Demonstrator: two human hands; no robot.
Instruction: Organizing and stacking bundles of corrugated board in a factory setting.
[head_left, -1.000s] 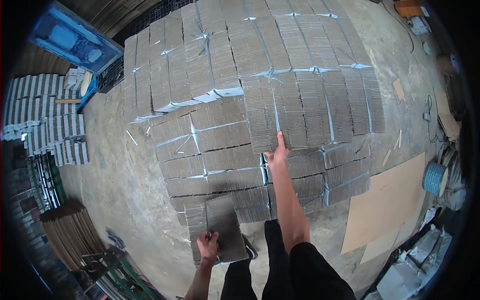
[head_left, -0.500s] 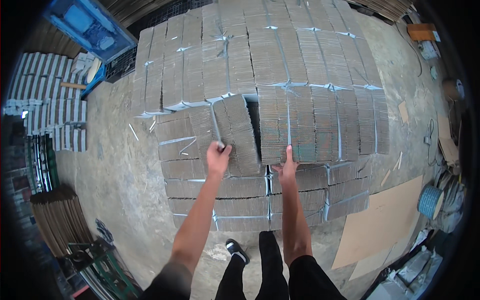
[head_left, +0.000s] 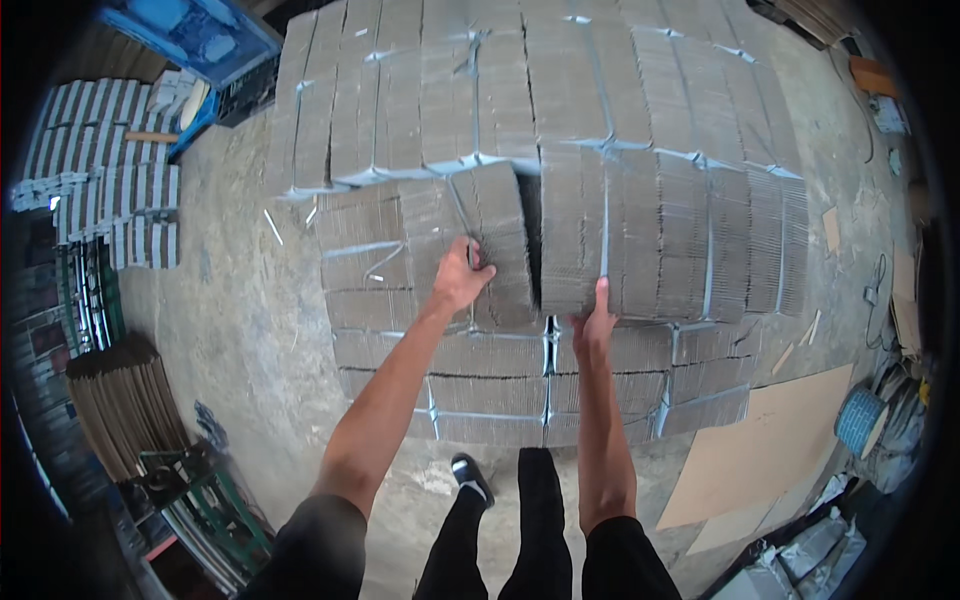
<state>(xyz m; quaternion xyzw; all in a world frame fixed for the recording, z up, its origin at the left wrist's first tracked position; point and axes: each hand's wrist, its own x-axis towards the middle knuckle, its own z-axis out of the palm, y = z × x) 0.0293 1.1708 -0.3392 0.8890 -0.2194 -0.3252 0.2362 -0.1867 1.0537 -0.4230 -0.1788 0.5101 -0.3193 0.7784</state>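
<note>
Gripping, with left fingers (head_left: 461,250), the strap (head_left: 458,205) of a tilted cardboard bundle (head_left: 500,228) near frame centre; clasping, with right fingers (head_left: 602,292), the lower edge of the neighbouring bundle (head_left: 575,225), right of centre.

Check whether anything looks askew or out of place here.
Yes: the grey-brown strapped cardboard bundle at the left hand is askew, leaving a dark, tapering gap beside the straighter neighbouring bundle at the right hand.
</note>
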